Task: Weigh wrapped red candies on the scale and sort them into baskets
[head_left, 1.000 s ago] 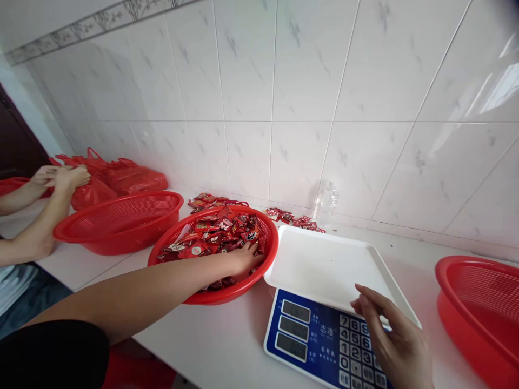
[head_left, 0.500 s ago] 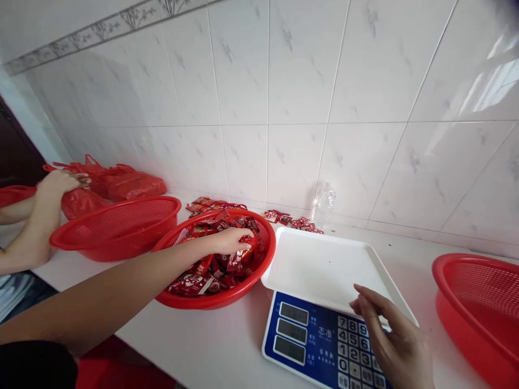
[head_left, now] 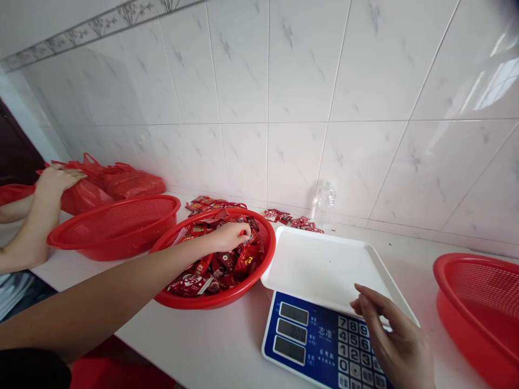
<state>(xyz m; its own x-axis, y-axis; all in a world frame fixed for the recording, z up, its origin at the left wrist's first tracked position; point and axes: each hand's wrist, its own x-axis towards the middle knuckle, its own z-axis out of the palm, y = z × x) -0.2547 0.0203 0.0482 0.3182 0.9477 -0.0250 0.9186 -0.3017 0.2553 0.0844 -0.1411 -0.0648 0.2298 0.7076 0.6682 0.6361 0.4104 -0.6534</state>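
Observation:
My left hand (head_left: 232, 237) reaches into a red plastic basket (head_left: 214, 303) heaped with small red snack packets (head_left: 227, 262). Its fingers are curled closed, and a bit of red wrapper shows between thumb and forefinger; most of that packet is hidden. Over the right side of a blue digital scale (head_left: 320, 340) hovers my right hand (head_left: 395, 335), fingers loosely bent and apart, nothing in them. It covers part of the keypad and the near edge of the bare white weighing tray (head_left: 324, 265).
Another red basket (head_left: 121, 251) stands to the left, and one more (head_left: 458, 302) at the right edge. Red plastic bags (head_left: 133, 183) lie back left, near another person's hands (head_left: 57, 181). Loose packets (head_left: 211, 204) and a clear bottle (head_left: 325, 205) sit by the tiled wall.
My left hand has lifted slightly and its fingers have curled in more; packets beneath it show more. The other person's hand has shifted a little at the bags. My right hand stays put.

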